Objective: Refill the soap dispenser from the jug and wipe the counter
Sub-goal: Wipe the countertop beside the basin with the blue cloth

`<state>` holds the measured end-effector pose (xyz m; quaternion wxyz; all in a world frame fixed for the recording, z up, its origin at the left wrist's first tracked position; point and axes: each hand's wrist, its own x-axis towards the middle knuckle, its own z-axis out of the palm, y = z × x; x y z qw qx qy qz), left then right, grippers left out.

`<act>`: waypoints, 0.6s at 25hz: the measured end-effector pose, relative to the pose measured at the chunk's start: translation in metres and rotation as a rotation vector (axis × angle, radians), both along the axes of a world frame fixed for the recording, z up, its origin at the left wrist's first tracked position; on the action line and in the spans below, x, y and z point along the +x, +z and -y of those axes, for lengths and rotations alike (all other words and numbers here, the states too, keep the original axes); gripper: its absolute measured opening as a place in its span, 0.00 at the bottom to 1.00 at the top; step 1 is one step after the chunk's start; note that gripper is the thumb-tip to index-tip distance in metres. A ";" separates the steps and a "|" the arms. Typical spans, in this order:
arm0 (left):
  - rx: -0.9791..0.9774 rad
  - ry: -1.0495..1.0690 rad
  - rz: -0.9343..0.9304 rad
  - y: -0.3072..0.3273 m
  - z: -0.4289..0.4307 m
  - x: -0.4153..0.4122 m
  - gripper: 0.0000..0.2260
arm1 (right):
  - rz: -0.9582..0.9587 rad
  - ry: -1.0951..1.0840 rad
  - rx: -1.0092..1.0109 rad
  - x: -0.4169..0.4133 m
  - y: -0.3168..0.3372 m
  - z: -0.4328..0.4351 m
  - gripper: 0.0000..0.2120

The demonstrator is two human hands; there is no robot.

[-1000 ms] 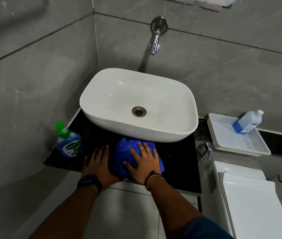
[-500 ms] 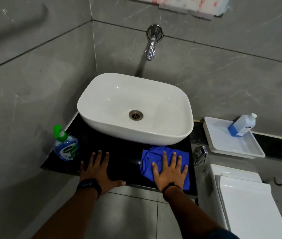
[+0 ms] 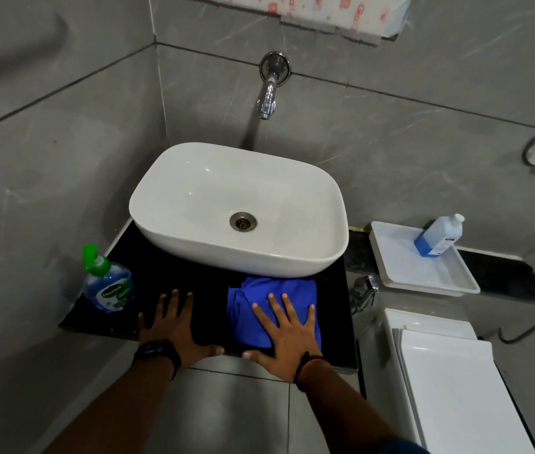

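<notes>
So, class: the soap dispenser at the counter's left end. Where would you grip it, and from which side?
Grip the dispenser around its rounded body, below the green pump, coming from its right. The wall crowds its left side, while open counter lies to its right by the left hand. It stands upright, so a sideways wrap looks steadier than pinching the narrow pump.

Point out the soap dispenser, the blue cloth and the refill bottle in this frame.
soap dispenser (image 3: 108, 290), head view, on its clear blue body.
blue cloth (image 3: 248, 309), head view, on bare fabric left of the right hand.
refill bottle (image 3: 438, 235), head view, on its label side.
</notes>
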<state>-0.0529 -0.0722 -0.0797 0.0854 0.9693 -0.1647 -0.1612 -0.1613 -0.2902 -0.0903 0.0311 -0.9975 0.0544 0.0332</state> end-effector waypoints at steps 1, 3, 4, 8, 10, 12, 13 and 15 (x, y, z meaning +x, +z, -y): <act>0.006 0.002 -0.007 0.001 0.001 0.000 0.58 | 0.013 -0.018 0.018 -0.001 0.000 -0.002 0.45; 0.015 0.004 -0.014 0.003 0.002 0.001 0.59 | 0.031 -0.057 0.049 -0.002 -0.001 -0.006 0.48; 0.016 0.004 -0.016 0.003 0.003 0.001 0.59 | 0.036 -0.054 0.035 -0.003 0.000 -0.005 0.47; 0.031 -0.010 -0.005 0.003 0.004 0.001 0.58 | -0.052 -0.008 0.028 -0.006 0.006 -0.002 0.43; 0.037 -0.015 -0.006 0.001 0.003 0.001 0.58 | -0.081 0.023 0.028 -0.011 0.009 0.000 0.43; 0.034 -0.037 0.006 -0.001 0.004 0.001 0.56 | -0.050 0.065 -0.054 -0.022 0.015 0.002 0.39; 0.034 -0.065 0.015 -0.001 0.006 0.002 0.55 | -0.049 0.063 -0.078 -0.027 0.017 0.003 0.35; 0.016 -0.134 0.005 0.001 0.013 0.003 0.54 | 0.012 0.083 -0.023 -0.032 0.018 0.014 0.26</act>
